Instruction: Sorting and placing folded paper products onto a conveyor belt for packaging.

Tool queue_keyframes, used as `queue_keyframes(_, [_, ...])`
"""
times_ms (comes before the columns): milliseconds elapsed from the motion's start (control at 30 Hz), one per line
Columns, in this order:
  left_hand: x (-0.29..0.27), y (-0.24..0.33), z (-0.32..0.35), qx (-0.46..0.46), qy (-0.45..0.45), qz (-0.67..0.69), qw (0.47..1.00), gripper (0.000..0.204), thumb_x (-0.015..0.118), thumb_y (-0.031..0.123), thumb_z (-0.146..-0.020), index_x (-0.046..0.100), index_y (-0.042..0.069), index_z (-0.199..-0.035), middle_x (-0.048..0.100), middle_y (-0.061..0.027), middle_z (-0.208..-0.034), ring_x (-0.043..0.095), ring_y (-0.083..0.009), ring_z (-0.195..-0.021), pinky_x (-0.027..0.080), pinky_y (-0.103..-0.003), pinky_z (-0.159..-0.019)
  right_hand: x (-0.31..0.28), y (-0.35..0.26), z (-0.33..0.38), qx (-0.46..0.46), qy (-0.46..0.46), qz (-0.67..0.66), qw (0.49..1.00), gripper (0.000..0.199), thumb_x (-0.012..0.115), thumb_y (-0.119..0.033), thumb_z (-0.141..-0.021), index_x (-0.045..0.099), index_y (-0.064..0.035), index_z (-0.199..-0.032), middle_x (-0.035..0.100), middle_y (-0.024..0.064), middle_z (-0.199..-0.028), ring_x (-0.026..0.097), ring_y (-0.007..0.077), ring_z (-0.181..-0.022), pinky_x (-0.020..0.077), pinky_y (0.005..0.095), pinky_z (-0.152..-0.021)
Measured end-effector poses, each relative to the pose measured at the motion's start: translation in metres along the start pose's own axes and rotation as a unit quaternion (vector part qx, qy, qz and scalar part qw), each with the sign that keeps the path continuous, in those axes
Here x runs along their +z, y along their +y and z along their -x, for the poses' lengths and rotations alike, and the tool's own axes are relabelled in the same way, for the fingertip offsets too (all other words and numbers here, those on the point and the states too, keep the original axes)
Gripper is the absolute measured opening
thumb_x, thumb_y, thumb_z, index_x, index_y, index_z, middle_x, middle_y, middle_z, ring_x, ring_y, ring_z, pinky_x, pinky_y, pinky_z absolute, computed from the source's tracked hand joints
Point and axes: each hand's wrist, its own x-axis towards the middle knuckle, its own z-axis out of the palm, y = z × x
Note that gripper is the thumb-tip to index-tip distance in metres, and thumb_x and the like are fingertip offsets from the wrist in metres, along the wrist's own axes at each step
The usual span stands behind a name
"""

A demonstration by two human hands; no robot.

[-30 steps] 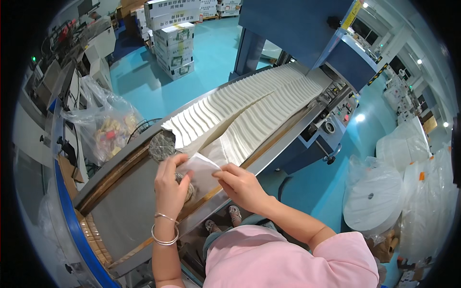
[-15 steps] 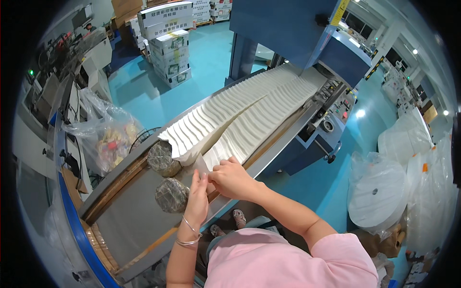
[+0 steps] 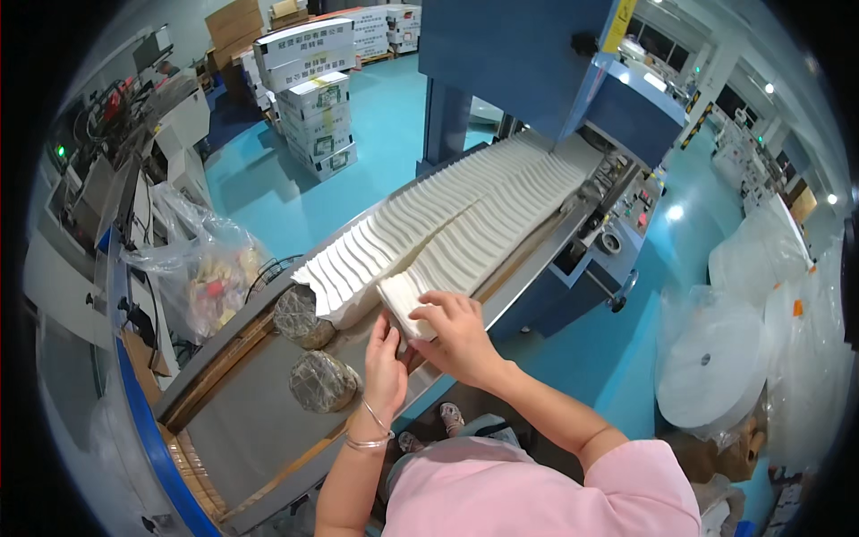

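Two long rows of folded white paper napkins lie side by side on the grey conveyor table. At the near end of the right-hand row, a stack of napkins is between my hands. My left hand supports its lower left end, fingers pressed against its side. My right hand grips the stack from the right, its fingers curled over the top. Left of my left hand sit two round blocks wrapped in tape, an upper block against the left row's end and a lower block.
A blue machine stands over the rows' far end, with a control panel on its right. Stacked white cartons stand behind. A clear plastic bag is at the left. Large wrapped paper rolls stand at the right.
My hands have gone from pinching at the edge of the right row's end to holding a thicker napkin stack there. My right hand has moved right and opened wider over it.
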Motion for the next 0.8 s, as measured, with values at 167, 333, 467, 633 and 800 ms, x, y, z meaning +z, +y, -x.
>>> queue_keyframes(167, [-0.014,0.008,-0.001,-0.047,-0.022,-0.025,0.998,0.032,0.038,0.006,-0.092,0.045,0.001,-0.123,0.050,-0.0075,-0.119,0.051,-0.0157,-0.107,0.041,-0.028,-0.090,0.023,-0.004,-0.004,-0.073,-0.001,0.023,0.997,0.022,0.062,-0.012,-0.071,0.060,-0.0089,-0.092,0.052,0.0107,-0.114,0.047,0.0273,-0.107,0.0356,0.0389,-0.087])
queue_keyframes(333, [-0.019,0.061,0.074,0.308,0.103,-0.680,0.657,0.061,0.067,0.011,-0.067,0.046,0.005,-0.123,0.035,-0.0167,-0.132,0.032,-0.0340,-0.123,0.030,-0.044,-0.100,0.008,0.019,0.005,-0.070,0.004,0.036,0.997,0.025,0.065,-0.007,-0.064,0.060,-0.0086,-0.088,0.052,0.0100,-0.115,0.048,0.0275,-0.107,0.0389,0.0392,-0.085])
queue_keyframes(467, [-0.061,0.078,0.083,0.158,0.105,-0.694,0.694,0.081,0.078,0.018,-0.056,0.042,0.015,-0.129,0.030,-0.0197,-0.131,0.036,-0.0385,-0.118,0.034,-0.044,-0.097,0.017,0.014,0.001,-0.089,0.006,-0.001,0.996,0.024,0.066,-0.008,-0.064,0.058,-0.0089,-0.087,0.051,0.0097,-0.114,0.048,0.0278,-0.107,0.0404,0.0400,-0.085])
queue_keyframes(633, [-0.029,0.059,0.047,0.194,0.010,-0.728,0.658,0.080,0.078,0.018,-0.058,0.041,0.012,-0.129,0.031,-0.0205,-0.128,0.039,-0.0383,-0.114,0.037,-0.041,-0.095,0.013,0.021,-0.002,-0.099,-0.016,0.007,0.995,0.023,0.066,-0.012,-0.067,0.057,-0.0094,-0.088,0.050,0.0094,-0.114,0.047,0.0278,-0.108,0.0401,0.0399,-0.085])
queue_keyframes(800, [0.004,0.038,0.011,0.240,-0.027,-0.729,0.640,0.079,0.076,0.022,-0.064,0.036,0.008,-0.131,0.028,-0.0226,-0.128,0.033,-0.0407,-0.118,0.033,-0.043,-0.098,-0.024,0.048,-0.005,-0.073,-0.005,-0.161,0.984,0.026,0.064,-0.014,-0.076,0.057,-0.0085,-0.100,0.054,0.0119,-0.108,0.051,0.0302,-0.102,0.0398,0.0398,-0.085])
